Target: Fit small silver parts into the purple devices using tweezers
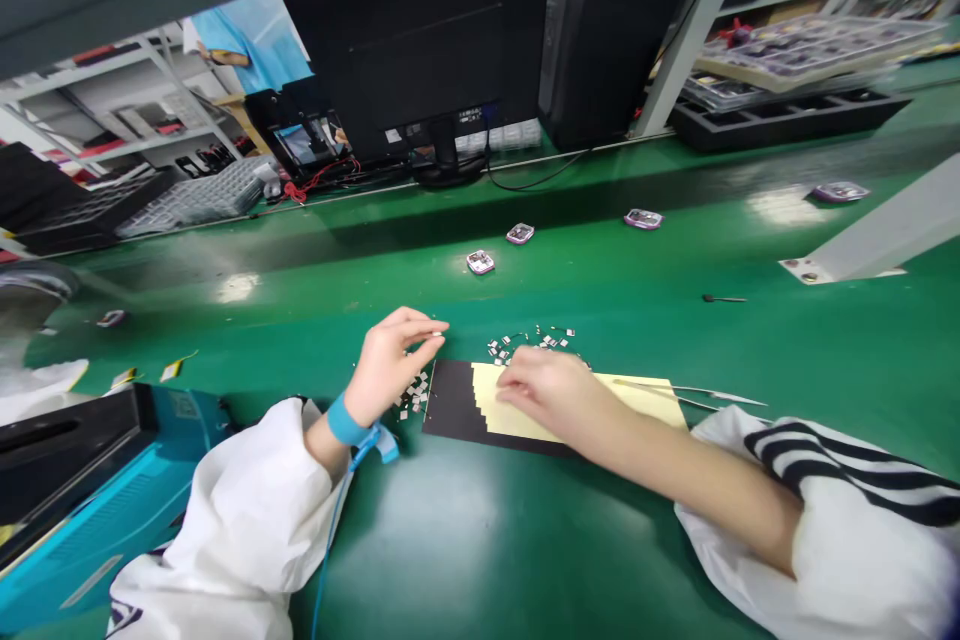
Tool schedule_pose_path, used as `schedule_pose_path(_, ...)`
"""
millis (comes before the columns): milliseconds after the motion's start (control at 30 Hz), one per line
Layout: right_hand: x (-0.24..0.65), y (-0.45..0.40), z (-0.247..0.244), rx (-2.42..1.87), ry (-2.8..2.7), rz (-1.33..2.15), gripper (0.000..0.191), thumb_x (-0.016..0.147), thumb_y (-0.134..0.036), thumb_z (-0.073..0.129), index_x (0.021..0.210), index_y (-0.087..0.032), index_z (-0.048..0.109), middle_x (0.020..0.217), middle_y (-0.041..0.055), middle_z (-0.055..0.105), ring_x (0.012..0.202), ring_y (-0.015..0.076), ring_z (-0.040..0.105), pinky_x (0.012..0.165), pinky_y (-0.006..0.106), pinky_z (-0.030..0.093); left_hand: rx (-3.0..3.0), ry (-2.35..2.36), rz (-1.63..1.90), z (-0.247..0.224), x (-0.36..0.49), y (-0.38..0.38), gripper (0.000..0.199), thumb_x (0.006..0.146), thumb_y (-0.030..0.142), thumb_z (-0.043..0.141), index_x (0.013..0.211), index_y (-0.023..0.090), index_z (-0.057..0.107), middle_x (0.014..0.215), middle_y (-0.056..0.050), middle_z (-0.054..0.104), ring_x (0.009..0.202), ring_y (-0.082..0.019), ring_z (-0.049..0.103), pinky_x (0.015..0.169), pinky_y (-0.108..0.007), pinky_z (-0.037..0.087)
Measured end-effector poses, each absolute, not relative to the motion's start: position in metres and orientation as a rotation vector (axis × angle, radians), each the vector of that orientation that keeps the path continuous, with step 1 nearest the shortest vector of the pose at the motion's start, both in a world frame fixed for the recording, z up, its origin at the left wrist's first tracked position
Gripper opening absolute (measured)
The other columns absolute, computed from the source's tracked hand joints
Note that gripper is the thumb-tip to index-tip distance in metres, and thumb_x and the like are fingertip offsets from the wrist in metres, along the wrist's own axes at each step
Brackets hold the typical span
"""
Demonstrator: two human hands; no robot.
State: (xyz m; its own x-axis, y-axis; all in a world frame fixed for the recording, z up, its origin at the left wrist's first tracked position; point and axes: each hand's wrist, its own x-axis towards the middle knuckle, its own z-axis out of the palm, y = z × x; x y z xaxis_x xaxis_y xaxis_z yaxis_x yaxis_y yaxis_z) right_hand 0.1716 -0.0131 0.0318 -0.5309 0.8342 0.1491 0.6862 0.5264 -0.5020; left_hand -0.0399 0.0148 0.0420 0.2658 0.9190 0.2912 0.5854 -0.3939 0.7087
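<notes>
My left hand [391, 360], with a blue wrist strap [346, 420], is raised beside the left end of a black sheet [452, 400]. A small whitish piece sits between its thumb and fingertips. My right hand [551, 388] is over the stepped yellow strips [491, 410] that lie on the black sheet. Its fingers are pressed together at the strips' left part; what they hold, if anything, is hidden. Small white pieces [414, 398] lie by the sheet's left edge. Several small parts with dark leads [499, 350] are scattered behind the sheet. Tweezers [720, 396] rest at the strips' right end.
Small purple-edged devices [481, 262] stand further back on the green table [420, 540]. A monitor [442, 50] and stacked trays [795, 110] are behind. A metal leg [892, 220] rises at the right. A blue box [97, 530] is at the lower left. A person in blue is in the background.
</notes>
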Motion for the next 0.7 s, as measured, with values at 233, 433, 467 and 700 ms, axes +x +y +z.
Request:
schedule_pose_path(233,0.149,-0.041,0.013,-1.234,-2.585,0.269,0.022,0.072,-0.027,0.061,0.085,-0.009,0.062,0.077,0.0088,0.057,0.077,0.0219,0.056,0.068,0.031,0.047,1.933,1.196,0.923,0.011,-0.010,-0.004,0.016,0.077,0.018,0.052,0.089,0.017,0.063,0.083,-0.005,0.054,0.077,-0.013,0.056,0.070,-0.024,0.050)
schedule_pose_path(433,0.139,-0.052,0.009,-1.218,-2.698,-0.028,0.009,0.075,-0.012,0.055,0.076,-0.010,0.063,0.071,0.0092,0.058,0.069,0.0218,0.057,0.056,0.030,0.047,2.028,1.246,0.876,0.003,-0.011,-0.002,0.013,0.074,0.014,0.054,0.082,0.016,0.065,0.077,-0.005,0.057,0.074,-0.013,0.055,0.068,-0.024,0.049)
schedule_pose_path(467,0.137,-0.052,0.009,-1.227,-2.698,-0.033,0.009,0.075,-0.010,0.054,0.075,-0.010,0.063,0.070,0.0093,0.058,0.069,0.0218,0.057,0.055,0.029,0.047,2.044,1.256,0.866,0.004,-0.011,-0.002,0.013,0.074,0.014,0.055,0.082,0.016,0.065,0.077,-0.004,0.057,0.073,-0.013,0.055,0.067,-0.024,0.048)
schedule_pose_path(700,0.141,-0.037,0.020,-1.382,-2.550,0.598,0.007,0.073,-0.018,0.060,0.075,-0.011,0.061,0.074,0.0071,0.062,0.068,0.0175,0.058,0.061,0.027,0.045,2.038,1.221,0.908,0.004,-0.010,-0.003,0.013,0.073,0.014,0.055,0.082,0.016,0.064,0.078,-0.004,0.058,0.072,-0.012,0.057,0.068,-0.023,0.051)
